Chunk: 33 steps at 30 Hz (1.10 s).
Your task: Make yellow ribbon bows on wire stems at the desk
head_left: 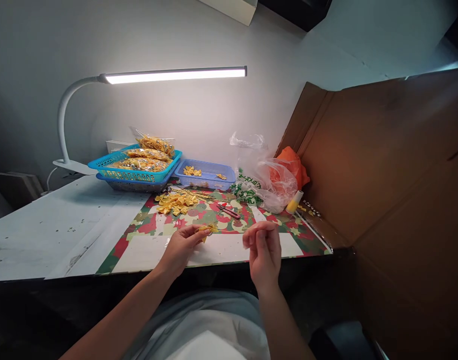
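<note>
My left hand (179, 249) pinches a small yellow ribbon bow (211, 228) above the white strip (150, 250) at the table's front edge. To its right, my right hand (265, 255) is raised with fingers curled in and thumb pressed against them; whatever may be between them is too small to see. Beyond the left hand lies a heap of yellow ribbon bows (174, 203) on the patterned mat. Thin gold sticks or wires (197, 194) lie just behind the heap. A pair of dark-red-handled snips (229, 212) rests between the hands, farther back.
Stacked baskets (135, 176) hold bagged yellow pieces at back left. A lilac basket (206, 181) contains a few bows. Plastic bags (276, 187) and a yellow-white bottle (294, 202) stand back right. A cardboard panel (394, 165) walls the right side; a lamp (176, 75) hangs overhead.
</note>
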Each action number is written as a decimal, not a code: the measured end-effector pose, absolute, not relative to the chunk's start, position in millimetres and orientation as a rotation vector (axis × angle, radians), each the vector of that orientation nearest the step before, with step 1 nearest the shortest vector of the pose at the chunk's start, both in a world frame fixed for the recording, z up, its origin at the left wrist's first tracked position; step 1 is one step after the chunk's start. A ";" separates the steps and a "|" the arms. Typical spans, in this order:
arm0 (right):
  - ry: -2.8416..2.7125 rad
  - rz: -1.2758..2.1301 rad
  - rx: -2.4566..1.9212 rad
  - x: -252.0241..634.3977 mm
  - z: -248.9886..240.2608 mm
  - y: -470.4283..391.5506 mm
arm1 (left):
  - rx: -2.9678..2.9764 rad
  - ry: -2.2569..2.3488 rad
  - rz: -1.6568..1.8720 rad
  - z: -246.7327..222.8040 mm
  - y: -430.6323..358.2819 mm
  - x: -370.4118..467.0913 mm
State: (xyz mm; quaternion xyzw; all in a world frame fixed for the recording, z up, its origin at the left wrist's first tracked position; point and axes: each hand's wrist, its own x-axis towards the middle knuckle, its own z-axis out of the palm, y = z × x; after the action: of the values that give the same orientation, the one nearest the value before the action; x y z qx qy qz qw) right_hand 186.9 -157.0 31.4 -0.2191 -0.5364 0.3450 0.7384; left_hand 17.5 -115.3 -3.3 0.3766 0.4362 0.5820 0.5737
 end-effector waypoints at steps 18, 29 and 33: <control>-1.226 0.845 -0.656 189.1 16.7 -159.1 | 1.015 0.821 1.165 7.6 -136.2 12.0; -1.470 0.911 -0.928 175.5 8.0 -165.6 | 1.181 1.000 1.200 15.7 -144.0 10.3; -1.571 0.786 -1.018 173.0 4.7 -166.2 | 1.204 1.005 1.230 18.8 -147.2 13.8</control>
State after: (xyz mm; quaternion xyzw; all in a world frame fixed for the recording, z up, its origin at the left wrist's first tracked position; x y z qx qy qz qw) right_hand 173.0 -166.2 4.7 -0.4261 -0.6574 0.3289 0.5272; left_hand 13.8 -147.2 18.8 0.5073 0.4233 0.5180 0.5433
